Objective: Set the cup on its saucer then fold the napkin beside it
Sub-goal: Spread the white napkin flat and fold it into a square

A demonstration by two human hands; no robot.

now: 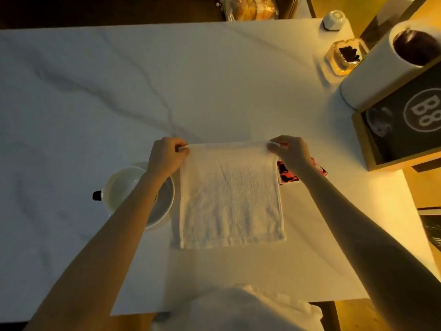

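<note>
A white terry napkin [230, 197] hangs and lies in front of me, its far edge lifted off the table. My left hand [167, 156] pinches the far left corner and my right hand [290, 151] pinches the far right corner. Left of the napkin sits a white saucer [164, 211], and a white cup [124, 187] with a dark handle tip stands on it. My left forearm covers much of both.
The white marbled table [119, 91] stretches ahead. A red and black packet [288, 176] lies under my right wrist. At the right stand a paper towel roll [372, 75], a framed dark sign [405, 125], a glass ashtray [343, 56] and an upturned white cup [334, 20].
</note>
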